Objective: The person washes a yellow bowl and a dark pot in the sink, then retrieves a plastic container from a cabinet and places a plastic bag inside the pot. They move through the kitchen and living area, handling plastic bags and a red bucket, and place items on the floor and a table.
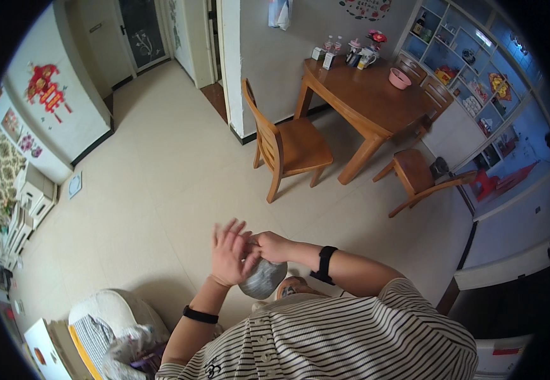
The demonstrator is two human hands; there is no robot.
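Observation:
A grey, rounded, soft-looking bundle (264, 279) hangs just below my two hands, in front of my striped shirt; its material cannot be told for certain. My right hand (271, 246) is closed around its top end. Fingers spread and slightly blurred, my left hand (233, 254) touches or nearly touches the right hand and the bundle's upper left side. The contact point is partly hidden behind the left fingers. Each forearm bears a black band. Below the bundle, part of a foot in footwear (291, 286) shows on the floor.
A wooden chair (303, 145) stands ahead, beside a wooden dining table (351, 90) holding a pink basin (399, 79), bottles and flowers. Another chair (413, 172) is at the right. A light upholstered seat (123, 304) with cloth items lies at the lower left.

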